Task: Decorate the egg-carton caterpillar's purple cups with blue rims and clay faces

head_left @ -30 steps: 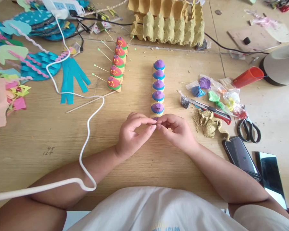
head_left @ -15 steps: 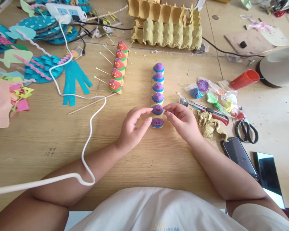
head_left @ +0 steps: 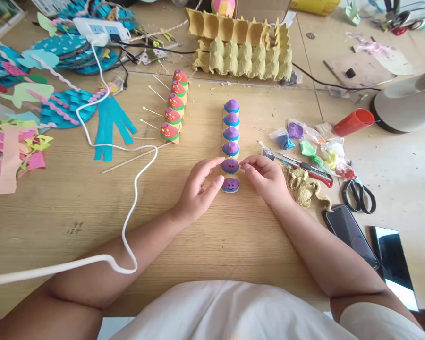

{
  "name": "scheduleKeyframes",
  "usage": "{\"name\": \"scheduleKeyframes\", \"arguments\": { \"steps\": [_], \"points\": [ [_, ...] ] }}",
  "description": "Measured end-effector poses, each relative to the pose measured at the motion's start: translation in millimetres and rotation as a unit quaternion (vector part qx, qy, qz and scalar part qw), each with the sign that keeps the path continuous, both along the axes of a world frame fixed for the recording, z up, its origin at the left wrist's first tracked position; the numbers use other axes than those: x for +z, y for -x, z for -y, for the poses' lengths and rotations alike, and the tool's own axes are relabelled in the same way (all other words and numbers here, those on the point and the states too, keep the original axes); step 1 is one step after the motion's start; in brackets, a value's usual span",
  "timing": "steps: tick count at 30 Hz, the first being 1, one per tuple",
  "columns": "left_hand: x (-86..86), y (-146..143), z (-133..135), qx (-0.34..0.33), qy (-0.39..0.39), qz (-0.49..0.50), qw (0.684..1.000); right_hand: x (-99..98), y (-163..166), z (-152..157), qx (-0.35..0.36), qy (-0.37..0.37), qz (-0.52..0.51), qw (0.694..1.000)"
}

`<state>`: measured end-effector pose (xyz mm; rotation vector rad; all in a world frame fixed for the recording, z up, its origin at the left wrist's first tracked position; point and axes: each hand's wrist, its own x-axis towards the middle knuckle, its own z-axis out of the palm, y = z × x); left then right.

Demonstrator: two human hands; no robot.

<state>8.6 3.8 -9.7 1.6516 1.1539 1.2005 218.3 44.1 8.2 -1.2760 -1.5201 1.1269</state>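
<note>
A strip of egg-carton cups (head_left: 231, 133), covered in purple and blue clay, runs away from me along the table. The two nearest domes carry small dark facial marks; a smile shows on the closest one. My left hand (head_left: 201, 191) is beside these domes on the left, thumb and forefinger apart, with the fingertips at or very near their edge. On the other side, my right hand (head_left: 265, 179) has its thumb and forefinger pinched together by the second-nearest dome. Whatever is in that pinch is too small to make out.
Left stands a red-and-green egg-carton strip (head_left: 173, 114) with green-tipped sticks. A white cable (head_left: 136, 198) crosses the left side. At right lie clay packets (head_left: 308, 148), a utility knife (head_left: 313, 170), scissors (head_left: 359, 194) and a phone (head_left: 350, 233). Egg cartons (head_left: 250, 59) stand behind.
The view has shifted slightly, so the tabletop things sit a little lower in the picture. Both hands keep nearly the same pose beside the purple strip.
</note>
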Motion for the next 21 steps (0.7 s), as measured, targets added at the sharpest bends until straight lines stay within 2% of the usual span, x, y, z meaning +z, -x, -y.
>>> {"name": "scheduleKeyframes", "arguments": {
  "steps": [4, 7, 13, 18, 21],
  "points": [
    [-5.7, 2, -3, -0.057, 0.017, 0.011, 0.998, -4.1, 0, -3, 0.003, -0.032, -0.008, 0.999],
    [-6.9, 3, -4, -0.070, 0.008, -0.015, 0.997, -5.1, 1, -3, 0.032, -0.040, -0.008, 0.999],
    [-0.1, 2, 1, -0.026, -0.066, -0.077, 0.994, -2.4, 2, 2, 0.052, -0.021, -0.008, 0.998],
    [0.1, 3, 3, 0.027, -0.041, -0.043, 0.998, -1.1, 3, 7, 0.065, -0.005, -0.007, 0.998],
    [-2.6, 2, 0, -0.002, -0.042, -0.035, 0.998, -2.0, 4, 6, 0.046, -0.022, 0.014, 0.999]
  ]
}}
